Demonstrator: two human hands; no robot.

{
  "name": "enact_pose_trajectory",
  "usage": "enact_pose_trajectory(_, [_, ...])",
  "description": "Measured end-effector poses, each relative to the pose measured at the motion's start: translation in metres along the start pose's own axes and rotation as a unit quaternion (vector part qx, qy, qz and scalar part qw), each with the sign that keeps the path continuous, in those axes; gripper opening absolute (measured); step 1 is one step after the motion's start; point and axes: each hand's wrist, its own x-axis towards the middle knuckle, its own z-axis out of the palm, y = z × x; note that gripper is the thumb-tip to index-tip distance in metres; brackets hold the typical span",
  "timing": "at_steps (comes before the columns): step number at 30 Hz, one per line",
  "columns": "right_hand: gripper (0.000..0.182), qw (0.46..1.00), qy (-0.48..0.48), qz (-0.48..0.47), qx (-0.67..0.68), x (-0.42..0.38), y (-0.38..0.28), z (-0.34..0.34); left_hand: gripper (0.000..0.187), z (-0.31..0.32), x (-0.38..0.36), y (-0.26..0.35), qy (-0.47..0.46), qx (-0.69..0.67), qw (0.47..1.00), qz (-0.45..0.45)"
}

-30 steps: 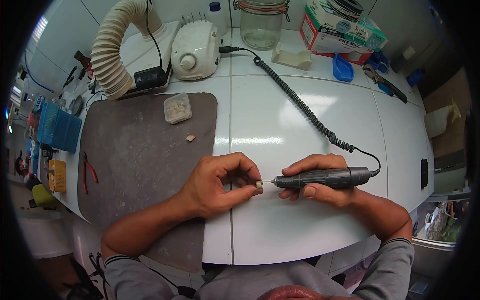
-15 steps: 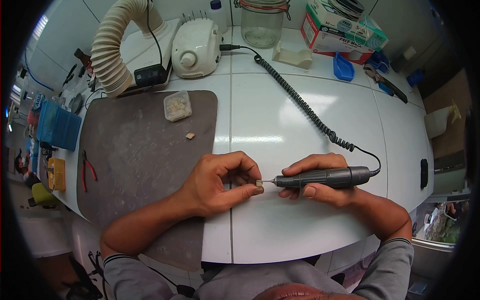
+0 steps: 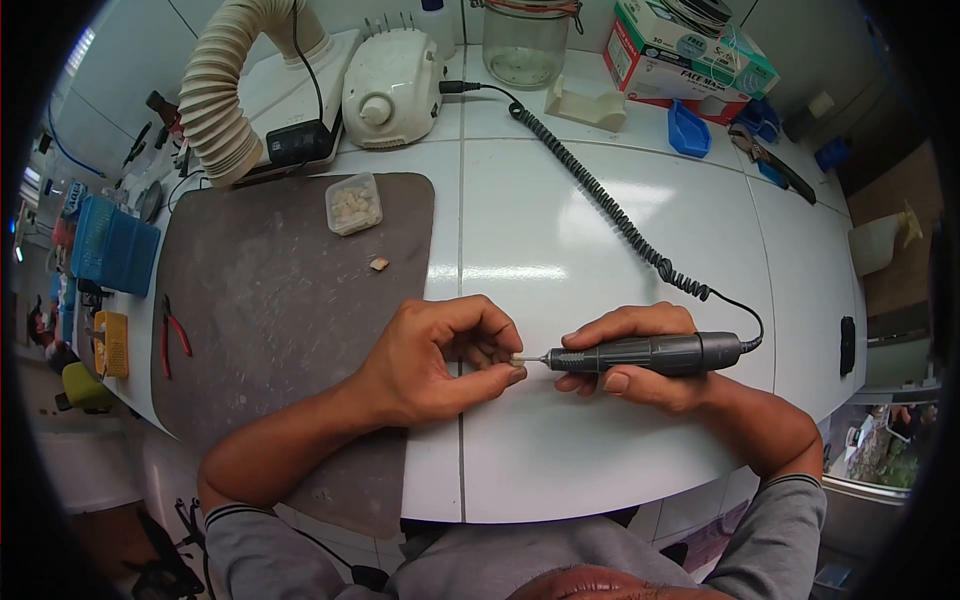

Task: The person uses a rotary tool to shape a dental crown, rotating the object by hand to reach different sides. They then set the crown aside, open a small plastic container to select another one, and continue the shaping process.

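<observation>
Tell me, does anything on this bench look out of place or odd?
Only one small thing: a lone pale piece lies loose on the grey mat, apart from the clear tub of similar pieces. Otherwise nothing stands out: the left hand pinches a small pale piece against the handpiece held in the right hand.

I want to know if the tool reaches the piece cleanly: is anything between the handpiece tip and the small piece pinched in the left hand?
Nothing visible does. The left hand pinches the small pale piece at its fingertips, and the handpiece in the right hand points its thin tip straight at it, with no finger across the gap.
</observation>
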Motion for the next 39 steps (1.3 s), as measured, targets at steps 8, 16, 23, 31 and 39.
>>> enact_pose_trajectory(8, [0.039, 1.0, 0.0, -0.016, -0.025, 0.0005, 0.0021, -0.0001, 0.021, 0.0, 0.0009, 0.001, 0.002, 0.003, 1.0, 0.007])
enact_pose_trajectory(16, [0.038, 0.999, -0.001, -0.015, -0.031, 0.0019, 0.0001, 0.0001, 0.021, 0.0003, 0.001, 0.0013, 0.006, 0.006, 1.0, 0.011])
enact_pose_trajectory(23, [0.037, 1.0, 0.003, -0.01, -0.026, 0.0017, -0.0003, 0.0011, 0.021, 0.0006, 0.0007, 0.0019, 0.005, 0.016, 1.0, 0.005])
enact_pose_trajectory(31, [0.038, 0.999, 0.018, -0.001, -0.043, -0.0001, 0.0017, 0.0008, 0.02, 0.0025, 0.001, 0.0002, 0.014, 0.035, 0.999, -0.002])
enact_pose_trajectory(39, [0.038, 0.997, 0.016, -0.02, -0.078, 0.0012, 0.0044, -0.001, 0.019, 0.0017, 0.0032, 0.0, 0.003, 0.044, 0.999, 0.012])
